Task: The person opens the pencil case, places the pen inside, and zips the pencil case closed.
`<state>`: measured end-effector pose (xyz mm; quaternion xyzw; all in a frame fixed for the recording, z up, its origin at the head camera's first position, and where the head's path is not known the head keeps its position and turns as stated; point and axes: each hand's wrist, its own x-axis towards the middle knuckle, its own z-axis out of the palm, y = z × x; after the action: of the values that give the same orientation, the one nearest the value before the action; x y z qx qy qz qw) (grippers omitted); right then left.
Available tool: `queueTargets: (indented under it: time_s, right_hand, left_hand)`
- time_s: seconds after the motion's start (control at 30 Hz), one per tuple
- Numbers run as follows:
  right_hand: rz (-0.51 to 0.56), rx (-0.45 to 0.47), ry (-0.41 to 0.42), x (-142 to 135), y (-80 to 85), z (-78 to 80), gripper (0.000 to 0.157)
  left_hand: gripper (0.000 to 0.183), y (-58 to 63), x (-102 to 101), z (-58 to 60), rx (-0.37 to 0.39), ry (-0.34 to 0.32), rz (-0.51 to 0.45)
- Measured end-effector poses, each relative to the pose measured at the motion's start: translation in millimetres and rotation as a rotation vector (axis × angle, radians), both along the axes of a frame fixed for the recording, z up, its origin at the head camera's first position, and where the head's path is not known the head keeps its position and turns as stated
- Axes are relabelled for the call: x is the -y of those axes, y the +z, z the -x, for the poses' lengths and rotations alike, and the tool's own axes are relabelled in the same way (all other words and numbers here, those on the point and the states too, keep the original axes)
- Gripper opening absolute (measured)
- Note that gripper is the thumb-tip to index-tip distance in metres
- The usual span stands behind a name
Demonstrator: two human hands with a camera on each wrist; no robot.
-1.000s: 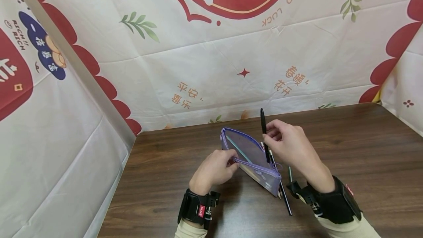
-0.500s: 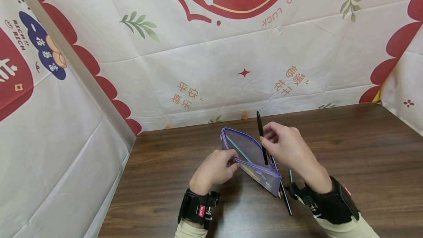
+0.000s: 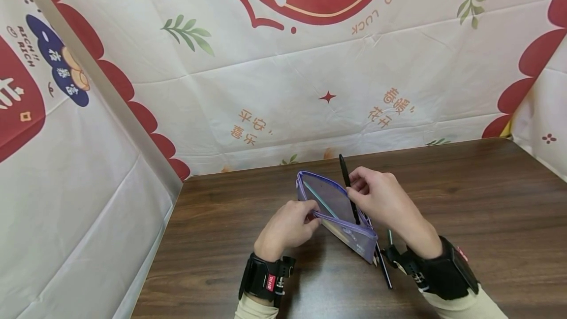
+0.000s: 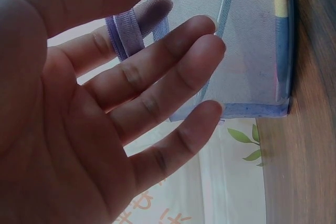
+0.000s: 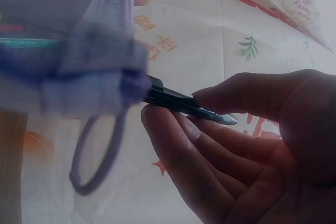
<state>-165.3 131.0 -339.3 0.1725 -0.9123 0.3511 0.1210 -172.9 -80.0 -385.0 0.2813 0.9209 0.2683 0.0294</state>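
Observation:
A purple see-through mesh pencil case (image 3: 364,247) stands unzipped on the table, its mouth facing up. My left hand (image 3: 287,226) pinches the near zipper edge between thumb and index finger; in the left wrist view that zipper tape (image 4: 127,32) lies between them, the other fingers loosely extended. With thumb and fingertips my right hand (image 3: 380,195) pinches a black pen (image 3: 344,170), held tilted, its lower end inside the case's mouth. The right wrist view shows the pen (image 5: 181,102) partly hidden behind the case's corner. A teal stick (image 3: 318,197) lies inside the case.
A dark pencil (image 3: 384,273) lies on the wooden table (image 3: 208,240) beside the case's right end. A green stick (image 3: 390,236) shows near the right wrist. A printed white cloth (image 3: 288,127) hangs behind the table, and another stands at the left.
My right hand has moved a little left and down with the black pen, bringing its lower end deeper into the case's mouth. My left hand and the case have stayed put.

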Motion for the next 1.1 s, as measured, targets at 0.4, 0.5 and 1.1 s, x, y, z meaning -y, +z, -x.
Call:
queueTargets:
  time_s: [0.4,0.5,1.1]
  right_hand:
    - [-0.018,0.025,0.026,3.2,-4.6,1.3,0.013]
    - [-0.023,0.012,0.03,3.9,-6.1,1.8,0.013]
    - [-0.076,0.013,0.042,6.6,-10.7,4.6,0.014]
  left_hand:
    - [0.01,0.2,-0.5,-0.3,0.002,0.006,0.004]
    - [0.009,0.2,-0.7,-0.4,-0.001,0.009,0.004]
    - [0.007,0.8,-0.5,-0.1,0.003,0.022,0.008]
